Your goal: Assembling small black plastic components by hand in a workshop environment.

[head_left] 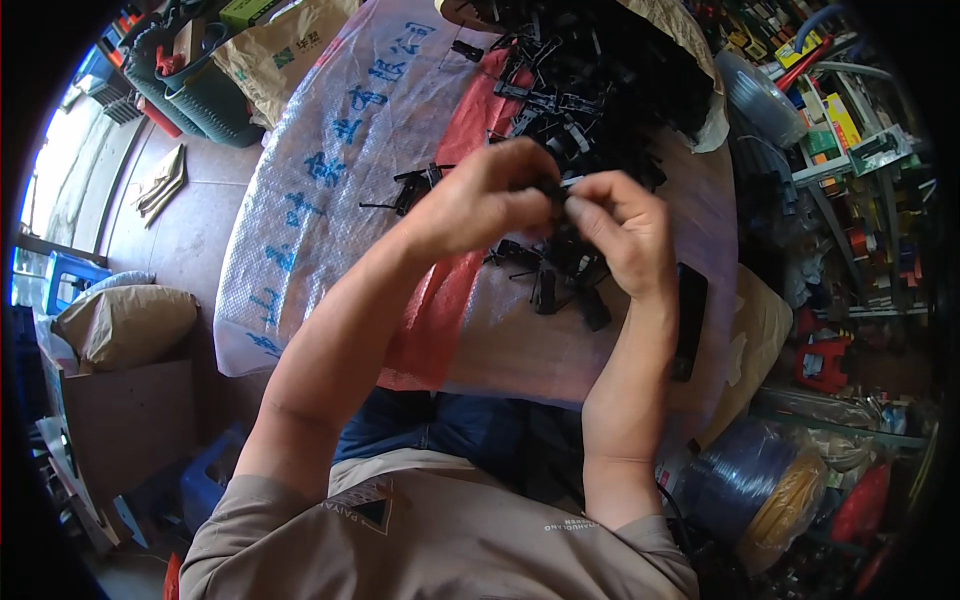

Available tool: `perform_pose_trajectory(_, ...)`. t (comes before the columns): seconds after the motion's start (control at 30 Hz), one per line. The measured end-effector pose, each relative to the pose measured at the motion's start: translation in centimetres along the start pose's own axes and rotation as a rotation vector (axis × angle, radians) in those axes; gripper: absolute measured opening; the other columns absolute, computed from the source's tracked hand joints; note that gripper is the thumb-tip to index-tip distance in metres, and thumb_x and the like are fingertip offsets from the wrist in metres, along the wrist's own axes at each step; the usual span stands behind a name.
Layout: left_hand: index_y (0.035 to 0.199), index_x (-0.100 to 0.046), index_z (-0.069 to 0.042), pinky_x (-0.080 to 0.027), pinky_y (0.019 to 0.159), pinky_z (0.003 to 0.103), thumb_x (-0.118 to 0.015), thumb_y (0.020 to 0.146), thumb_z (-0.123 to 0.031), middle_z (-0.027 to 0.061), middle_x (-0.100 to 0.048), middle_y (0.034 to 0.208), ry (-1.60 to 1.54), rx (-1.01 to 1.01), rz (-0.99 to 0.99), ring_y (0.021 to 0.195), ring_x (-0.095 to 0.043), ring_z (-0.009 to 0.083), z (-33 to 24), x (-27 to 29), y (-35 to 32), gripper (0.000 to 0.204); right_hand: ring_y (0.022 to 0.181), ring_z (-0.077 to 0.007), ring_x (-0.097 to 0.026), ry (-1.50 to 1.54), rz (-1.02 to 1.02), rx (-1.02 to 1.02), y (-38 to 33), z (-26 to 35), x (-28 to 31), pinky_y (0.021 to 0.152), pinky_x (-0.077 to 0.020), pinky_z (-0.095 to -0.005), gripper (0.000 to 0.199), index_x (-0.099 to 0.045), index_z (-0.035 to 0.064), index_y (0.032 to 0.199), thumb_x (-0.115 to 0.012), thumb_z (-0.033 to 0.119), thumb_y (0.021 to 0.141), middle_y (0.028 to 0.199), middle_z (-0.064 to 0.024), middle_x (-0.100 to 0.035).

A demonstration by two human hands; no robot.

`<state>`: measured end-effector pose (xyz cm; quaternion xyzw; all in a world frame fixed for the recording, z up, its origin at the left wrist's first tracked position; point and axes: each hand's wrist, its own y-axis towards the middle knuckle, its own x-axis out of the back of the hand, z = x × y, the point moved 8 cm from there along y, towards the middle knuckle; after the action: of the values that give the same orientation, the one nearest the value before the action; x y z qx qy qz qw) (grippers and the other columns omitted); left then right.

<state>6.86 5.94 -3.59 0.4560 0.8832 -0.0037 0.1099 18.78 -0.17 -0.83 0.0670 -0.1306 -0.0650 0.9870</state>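
My two hands meet above a heap of small black plastic parts (pixel 575 110) on a table. Curled fingers of my left hand (pixel 490 205) close on a small black part (pixel 546 186), mostly hidden by them. Close by on the right, my right hand (pixel 630 228) pinches with thumb and forefinger at the same spot, where a small pale tip (pixel 570 182) shows. What exactly the right fingers grip is too small to tell. Several loose black parts (pixel 545 288) lie below the hands, and another few (pixel 415 187) lie left of my left wrist.
A white woven plastic sheet (pixel 300 235) with a red stripe covers the table. A flat black phone-like slab (pixel 689 322) lies right of my right forearm. Cluttered shelves (pixel 850 160) and a wrapped spool (pixel 740 480) stand on the right. Paper sacks (pixel 130 325) are at the left.
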Motion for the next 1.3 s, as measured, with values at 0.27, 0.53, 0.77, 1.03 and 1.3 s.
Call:
perform_pose_trajectory(0.27, 0.088, -0.056, -0.003, -0.031, 0.041, 0.023, -0.059, 0.087, -0.008, 0.0036, -0.054, 0.065, -0.222, 0.021, -0.341, 0.049, -0.046, 0.0081, 0.6, 5.2, 0.2, 0.006, 0.062, -0.0272, -0.062, -0.615, -0.265, 0.208, 0.8, -0.3, 0.6, 0.056, -0.0465, -0.032, 0.013, -0.063, 0.0, 0.092, -0.065, 0.012, 0.087, 0.073, -0.0155, -0.063)
perform_pose_trajectory(0.53, 0.11, -0.061, 0.007, -0.048, 0.079, 0.029, -0.063, 0.091, -0.022, 0.0067, -0.065, 0.091, 0.24, 0.028, -0.278, 0.088, -0.058, 0.0116, -1.2, 2.0, -0.8, 0.035, 0.064, -0.0172, -0.062, -0.384, -0.303, 0.419, -1.1, 3.9, -0.6, 0.059, -0.0481, -0.0268, 0.007, -0.064, 0.0, 0.094, -0.062, 0.004, 0.089, 0.078, -0.0103, -0.064)
perform_pose_trajectory(0.77, 0.113, -0.058, 0.006, -0.046, 0.079, 0.027, -0.064, 0.091, -0.022, 0.0065, -0.063, 0.096, 0.186, -0.089, -0.048, 0.09, -0.054, 0.0098, -2.5, -0.4, -0.9, 0.036, 0.067, -0.0039, -0.053, 0.125, -0.305, 0.261, -0.3, 2.4, 0.3, 0.061, -0.0448, -0.0177, 0.025, -0.06, 0.0019, 0.112, -0.066, 0.004, 0.088, 0.079, 0.0002, -0.062)
perform_pose_trajectory(1.03, 0.107, -0.059, 0.004, -0.051, 0.075, 0.031, -0.061, 0.088, -0.008, 0.0134, -0.066, 0.091, 0.389, -0.31, -0.159, 0.084, -0.064, 0.0181, -3.7, -0.8, -0.8, 0.023, 0.067, -0.0029, -0.052, 0.208, -0.166, 0.183, 0.4, 0.4, -0.1, 0.06, -0.0436, -0.0177, 0.013, -0.061, 0.0032, 0.099, -0.067, 0.005, 0.088, 0.076, 0.0036, -0.058)
perform_pose_trajectory(1.3, 0.094, -0.058, 0.001, -0.049, 0.068, 0.028, -0.063, 0.087, -0.005, 0.0069, -0.062, 0.081, 0.459, -0.37, -0.247, 0.075, -0.059, 0.012, -3.7, -0.7, -1.3, 0.01, 0.067, -0.0024, -0.051, 0.248, -0.137, 0.15, 0.2, 0.2, -0.6, 0.059, -0.0427, -0.0175, 0.01, -0.059, 0.0004, 0.099, -0.059, 0.001, 0.088, 0.077, 0.002, -0.057)
